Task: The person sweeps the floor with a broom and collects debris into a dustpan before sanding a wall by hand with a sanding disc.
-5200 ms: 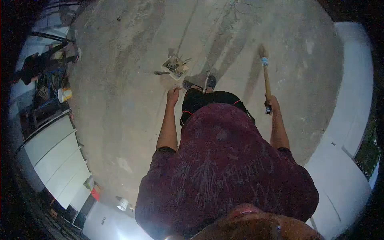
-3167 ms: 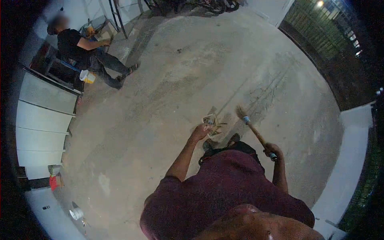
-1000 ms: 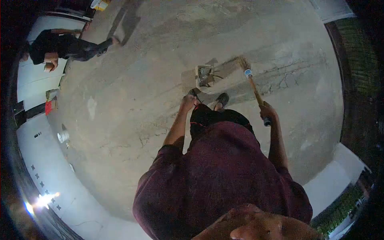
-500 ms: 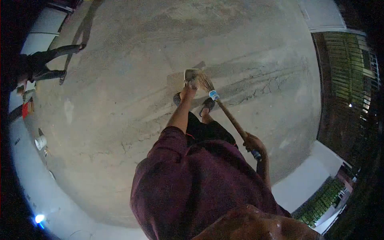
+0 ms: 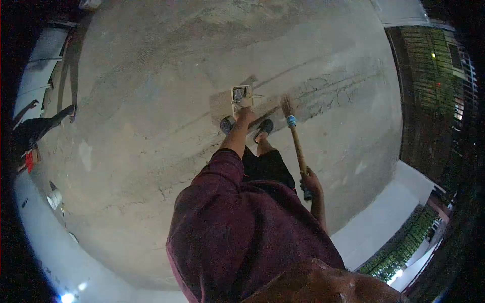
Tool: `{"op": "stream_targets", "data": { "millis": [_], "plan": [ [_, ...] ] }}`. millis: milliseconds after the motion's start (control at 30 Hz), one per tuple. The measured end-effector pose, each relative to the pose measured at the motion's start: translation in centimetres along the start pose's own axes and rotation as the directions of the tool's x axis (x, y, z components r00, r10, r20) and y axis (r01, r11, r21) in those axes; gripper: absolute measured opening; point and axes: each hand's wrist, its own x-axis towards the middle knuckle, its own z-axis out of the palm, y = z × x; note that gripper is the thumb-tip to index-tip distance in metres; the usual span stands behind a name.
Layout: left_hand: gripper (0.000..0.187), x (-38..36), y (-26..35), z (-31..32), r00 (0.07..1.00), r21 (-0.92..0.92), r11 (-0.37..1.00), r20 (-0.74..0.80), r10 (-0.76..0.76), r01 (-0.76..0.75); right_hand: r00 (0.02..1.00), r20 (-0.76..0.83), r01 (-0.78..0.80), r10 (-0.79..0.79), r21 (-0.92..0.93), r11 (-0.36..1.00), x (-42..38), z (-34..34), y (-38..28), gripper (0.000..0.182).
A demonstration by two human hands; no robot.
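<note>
My right hand (image 5: pixel 311 183) is wrapped round the lower end of a broom (image 5: pixel 297 146) with a wooden handle and a blue and white band. Its bristles touch the concrete floor (image 5: pixel 177 91), a little to the right of a small rectangular dustpan (image 5: pixel 235 107). The dustpan has a pale rim and some grey debris inside. At its near end is my left hand (image 5: pixel 245 115), closed on it; the fingers are partly hidden. The pan sits on the floor in front of my feet.
Another person (image 5: pixel 38 132) is at the far left, by a red object (image 5: pixel 29 160). A white bucket (image 5: pixel 54 198) stands near the left wall. My dark shoes (image 5: pixel 227 124) are just below the dustpan. A gate (image 5: pixel 429 91) is at the right.
The broom's bristles have moved right, away from the dustpan, and its handle is more upright. More of the pan's inside shows. The other person has shifted towards the left edge.
</note>
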Motion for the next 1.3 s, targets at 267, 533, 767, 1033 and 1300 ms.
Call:
{"op": "stream_targets", "data": {
  "millis": [267, 533, 767, 1033, 1300],
  "plan": [
    [0.038, 3.3, -3.1, 5.1, 0.971, 0.507, 0.838, 0.219, 0.099, -0.200, 0.943, 0.334, 0.029, -0.003, -0.072, 0.997, -2.0, 2.4, -3.3, 0.058],
    [0.031, -4.4, -6.6, -0.4, 0.886, -0.512, 0.854, -0.435, -0.158, -0.099, 0.943, 0.314, 0.256, -0.114, -0.460, 0.850, -8.2, 2.0, -5.9, 0.057],
    [0.026, -8.6, -13.1, 0.4, 0.911, -0.853, 0.522, -0.217, -0.351, -0.002, 0.978, 0.206, 0.074, 0.025, -0.458, 0.886, -14.4, -0.4, -9.4, 0.051],
    [0.024, -14.8, -13.3, -0.3, 0.842, -0.969, 0.176, -0.241, -0.483, -0.176, 0.988, 0.154, 0.092, -0.004, -0.566, 0.819, -19.7, -1.9, -16.1, 0.051],
    [0.025, -12.0, -16.1, -1.9, 0.690, -0.930, 0.325, -0.348, -0.635, -0.170, 0.954, 0.293, 0.259, -0.071, -0.678, 0.687, -11.1, -1.4, -23.4, 0.053]
  ]
}}
